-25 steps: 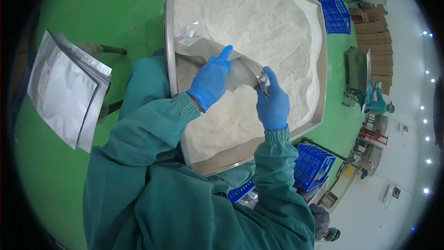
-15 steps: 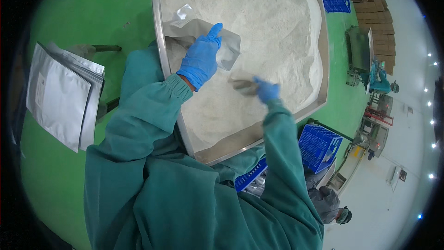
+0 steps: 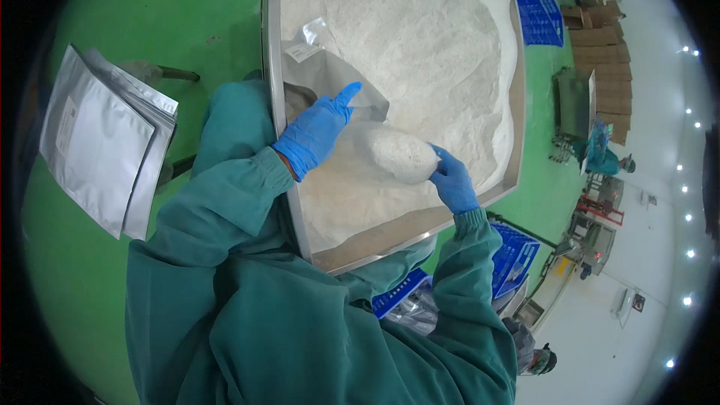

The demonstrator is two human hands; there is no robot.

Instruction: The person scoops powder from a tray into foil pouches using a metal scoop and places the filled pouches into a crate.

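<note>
My left hand [image 3: 319, 133], in a blue glove, grips the edge of a silver foil pouch [image 3: 341, 84], its index finger stretched out along it. The pouch lies tilted over the left side of a large metal-rimmed tray [image 3: 397, 244] of off-white powder [image 3: 420, 37]. In my blue-gloved right hand [image 3: 454, 184] is a scoop [image 3: 405, 157] heaped with powder, held just below the pouch's right end. The heap and my fingers cover most of the scoop, and its handle is hidden.
A stack of flat silver pouches [image 3: 101, 154] rests at the left on a stand. Blue crates [image 3: 514, 255] stand to the right, others [image 3: 536, 11] beyond the tray. Stacked cardboard [image 3: 604, 67] and a metal cart [image 3: 576, 101] are farther right. Two people work there.
The scoop, blurred in motion before, now carries a heap of powder. My right hand has come lower and turned. My left hand keeps its hold on the pouch; the whole view has shifted slightly.
</note>
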